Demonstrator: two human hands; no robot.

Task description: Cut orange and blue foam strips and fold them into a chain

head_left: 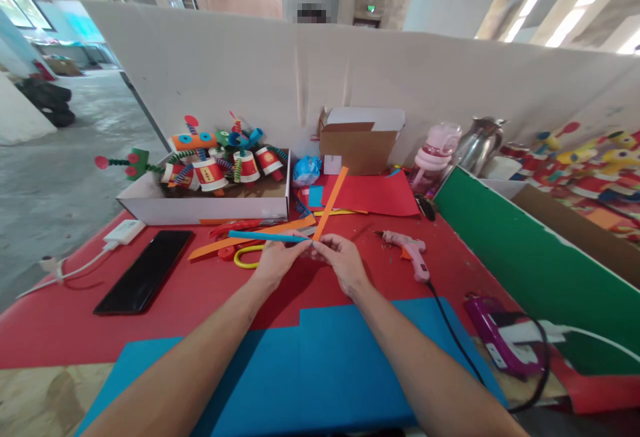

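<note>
Two strips meet at the fingertips above the table (210, 287): left hand (277, 258) pinches blue strip (265, 236), right hand (340, 260) pinches orange strip (331, 201). Risk: thin paper may slip askew or crease under tight grip; glue gun (411, 250) lies near.

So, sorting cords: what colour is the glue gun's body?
Pale pink glue gun, clearest in the head view.

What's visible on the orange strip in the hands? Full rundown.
The orange strip is a long, narrow, flat band, apparently paper or thin foam, in plain orange. Its lower end sits pinched in the grip of the right hand, where it meets the tip of a blue strip held by the left hand. It rises tilted up and right, above the red table cover.
</note>
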